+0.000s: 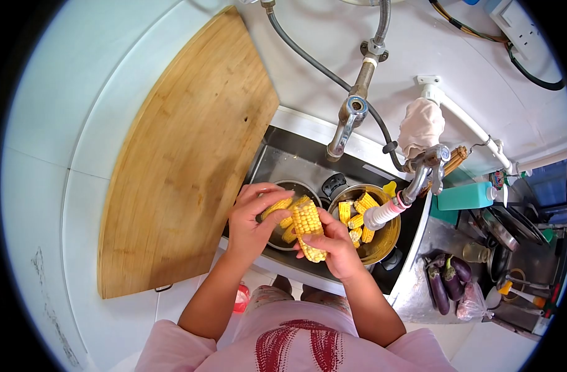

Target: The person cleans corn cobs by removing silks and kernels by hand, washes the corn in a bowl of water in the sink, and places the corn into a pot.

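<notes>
A yellow ear of corn (308, 229) is gripped in my right hand (338, 247), tilted over the front of the sink. My left hand (245, 218) is at the cob's upper end, its thumb and fingers curled in a pinch. What those fingertips hold, if anything, is too small to make out. Other yellow corn shows between and below the fingers, over a round metal pot (302, 184) that my hands partly cover. To its right, a second metal pot (392, 239) with black handles contains several corn pieces (356, 221).
A large wooden board (178, 167) lies left of the sink (277, 149). Two taps, one bare (342, 133) and one with a pink-white hose end (386, 214), hang over the sink. Eggplants (448, 279), a plastic bag (473, 304), a teal bottle (463, 197) and pans lie right.
</notes>
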Motion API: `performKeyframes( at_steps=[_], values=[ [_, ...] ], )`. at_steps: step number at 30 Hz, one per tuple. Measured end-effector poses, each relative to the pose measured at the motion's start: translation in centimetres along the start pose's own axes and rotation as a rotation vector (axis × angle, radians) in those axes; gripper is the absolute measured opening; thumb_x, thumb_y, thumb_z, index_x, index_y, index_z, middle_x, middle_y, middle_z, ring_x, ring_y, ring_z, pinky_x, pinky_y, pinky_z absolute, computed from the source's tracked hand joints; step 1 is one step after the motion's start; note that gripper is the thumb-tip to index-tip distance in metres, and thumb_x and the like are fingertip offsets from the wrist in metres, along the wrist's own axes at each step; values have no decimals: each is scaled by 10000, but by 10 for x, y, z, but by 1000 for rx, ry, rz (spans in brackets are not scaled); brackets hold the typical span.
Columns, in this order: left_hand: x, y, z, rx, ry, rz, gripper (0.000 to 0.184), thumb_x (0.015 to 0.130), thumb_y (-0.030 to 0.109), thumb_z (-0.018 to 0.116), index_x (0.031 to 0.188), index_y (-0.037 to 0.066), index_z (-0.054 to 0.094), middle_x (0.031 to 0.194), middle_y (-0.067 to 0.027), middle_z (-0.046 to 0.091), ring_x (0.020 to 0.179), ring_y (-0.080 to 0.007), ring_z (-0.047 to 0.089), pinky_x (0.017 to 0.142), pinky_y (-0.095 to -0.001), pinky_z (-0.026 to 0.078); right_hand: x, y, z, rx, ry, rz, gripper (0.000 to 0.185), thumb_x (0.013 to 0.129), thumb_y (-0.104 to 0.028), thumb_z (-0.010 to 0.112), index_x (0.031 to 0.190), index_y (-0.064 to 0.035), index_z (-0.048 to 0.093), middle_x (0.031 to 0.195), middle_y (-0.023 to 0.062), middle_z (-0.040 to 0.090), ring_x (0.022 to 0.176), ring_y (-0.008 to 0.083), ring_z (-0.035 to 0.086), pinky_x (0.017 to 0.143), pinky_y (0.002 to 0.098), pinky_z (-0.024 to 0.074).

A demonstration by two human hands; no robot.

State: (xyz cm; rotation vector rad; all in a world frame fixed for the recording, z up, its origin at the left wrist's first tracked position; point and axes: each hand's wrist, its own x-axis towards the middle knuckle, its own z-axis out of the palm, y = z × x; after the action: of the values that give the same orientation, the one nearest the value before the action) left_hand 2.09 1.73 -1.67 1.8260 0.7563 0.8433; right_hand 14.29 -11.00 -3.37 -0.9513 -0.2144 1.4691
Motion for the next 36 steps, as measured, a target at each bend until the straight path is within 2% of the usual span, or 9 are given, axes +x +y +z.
performKeyframes(
  at_steps=[2,4,10,19,23,25,32,34,36],
  values=[
    [3,3,0,111,-53,91,137,688,-10,724,807,54,704,938,-70,626,890,-192,571,809,-290,455,0,1,0,-58,9,-24,527,796,-64,655,1280,-3,456,996,67,589,772,142,601,644,271,520],
    [5,0,-4,247,-135,216,204,654,74,758,850,122,726,992,-8,622,945,-230,532,848,-372,413,-1,0,0,-115,19,-49,536,797,-55,664,1287,-1,453,980,54,589,766,120,593,614,251,507],
    [15,7,-12,438,-187,505,159,614,82,756,746,131,681,1001,2,612,971,-234,521,887,-461,365,-3,-4,-4,-291,37,-111,554,794,-32,680,1293,34,449,881,30,607,690,74,559,512,216,443],
    [3,9,-1,293,-169,432,155,637,-5,706,745,81,634,1066,-113,522,1008,-308,505,902,-418,399,-9,-17,1,-417,74,-147,623,764,-27,706,1321,30,433,923,34,618,695,68,559,500,212,443],
    [-7,2,-5,193,-188,450,151,661,-24,722,766,58,650,1117,-125,470,1061,-288,487,930,-401,402,-9,-19,0,-415,66,-182,626,764,-28,705,1328,4,437,946,24,610,699,67,555,507,209,447],
    [-10,3,-7,95,-154,361,131,687,-26,714,772,54,657,1135,-125,455,1095,-274,472,954,-413,390,-9,-18,-2,-408,63,-187,628,764,-29,705,1331,-3,436,952,22,606,705,67,555,511,207,447],
    [-11,10,-2,210,-47,279,205,641,14,782,824,58,701,1110,-118,514,1036,-260,528,863,-367,450,-9,-14,-3,-318,40,-174,641,764,23,650,1354,-10,402,1021,35,582,772,76,552,563,212,459],
    [-11,7,1,347,-27,422,249,605,24,805,834,56,710,1078,-109,551,990,-262,556,812,-345,470,-11,-14,-1,-336,41,-181,648,760,38,633,1360,-10,392,1045,42,575,783,79,551,573,214,462],
    [-12,6,3,357,-9,429,233,610,14,796,821,54,707,1069,-106,556,982,-264,558,811,-348,470,-12,-14,2,-326,29,-180,672,748,48,621,1371,-9,375,1114,64,549,868,108,557,654,224,476]
  ],
)
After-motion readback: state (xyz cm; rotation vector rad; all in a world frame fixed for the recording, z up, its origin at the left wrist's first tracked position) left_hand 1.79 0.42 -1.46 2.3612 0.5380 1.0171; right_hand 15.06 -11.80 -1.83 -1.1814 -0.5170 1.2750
